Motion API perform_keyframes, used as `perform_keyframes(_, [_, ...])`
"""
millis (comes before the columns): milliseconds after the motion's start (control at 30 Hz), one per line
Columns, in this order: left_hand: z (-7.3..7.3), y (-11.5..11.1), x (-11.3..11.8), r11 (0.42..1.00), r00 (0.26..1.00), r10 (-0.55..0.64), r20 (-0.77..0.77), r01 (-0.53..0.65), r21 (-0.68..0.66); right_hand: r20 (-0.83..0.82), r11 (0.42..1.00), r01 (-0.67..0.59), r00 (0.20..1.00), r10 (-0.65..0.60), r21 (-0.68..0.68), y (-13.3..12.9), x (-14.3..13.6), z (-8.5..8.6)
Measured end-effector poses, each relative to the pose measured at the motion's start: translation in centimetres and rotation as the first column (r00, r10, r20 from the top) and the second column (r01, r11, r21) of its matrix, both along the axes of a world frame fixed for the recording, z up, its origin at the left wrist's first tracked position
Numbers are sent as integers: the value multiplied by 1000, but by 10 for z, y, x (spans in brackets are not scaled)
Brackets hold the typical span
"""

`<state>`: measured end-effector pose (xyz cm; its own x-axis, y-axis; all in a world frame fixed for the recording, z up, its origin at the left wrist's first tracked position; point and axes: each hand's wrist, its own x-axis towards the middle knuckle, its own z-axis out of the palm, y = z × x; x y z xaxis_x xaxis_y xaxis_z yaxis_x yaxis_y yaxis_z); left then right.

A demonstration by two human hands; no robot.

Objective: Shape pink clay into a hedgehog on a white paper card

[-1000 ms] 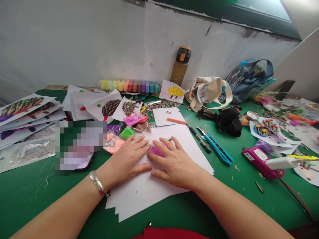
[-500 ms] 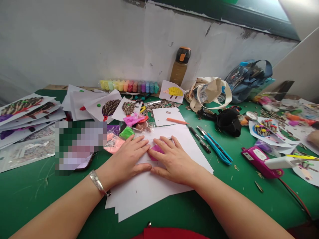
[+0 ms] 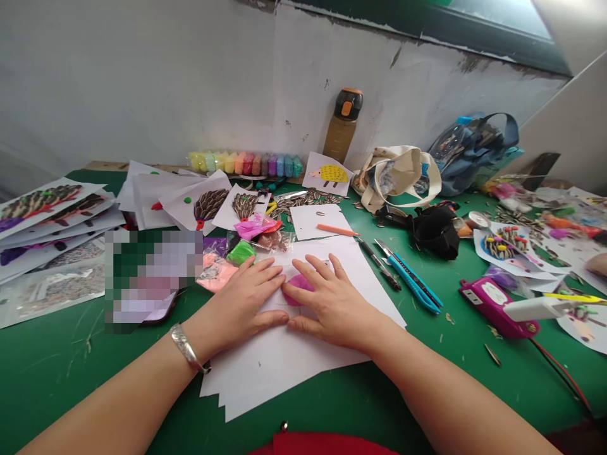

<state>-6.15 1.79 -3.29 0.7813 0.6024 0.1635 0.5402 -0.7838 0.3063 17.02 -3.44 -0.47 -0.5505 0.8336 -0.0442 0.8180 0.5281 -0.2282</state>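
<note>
Flat magenta patch of what looks like modelling clay (image 3: 300,282) lies on white paper sheets (image 3: 303,379), partly beneath the spread right hand (image 3: 334,306); the flat left hand (image 3: 246,300) rests beside it. Probably soft, light, easily dented; best held by its edge.

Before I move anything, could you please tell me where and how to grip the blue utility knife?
I'd grip the knife by its broad near end, coming from the right: it lies slanted with its narrow tip pointing away, and the pen runs along its left side.
</note>
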Motion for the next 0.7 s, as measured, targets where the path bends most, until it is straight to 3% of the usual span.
perform_keyframes(700, [3, 0, 0, 1000, 997, -3, -80, 4, 10, -13, 1000, -9, 1000, 9, 9, -4, 1, 5])
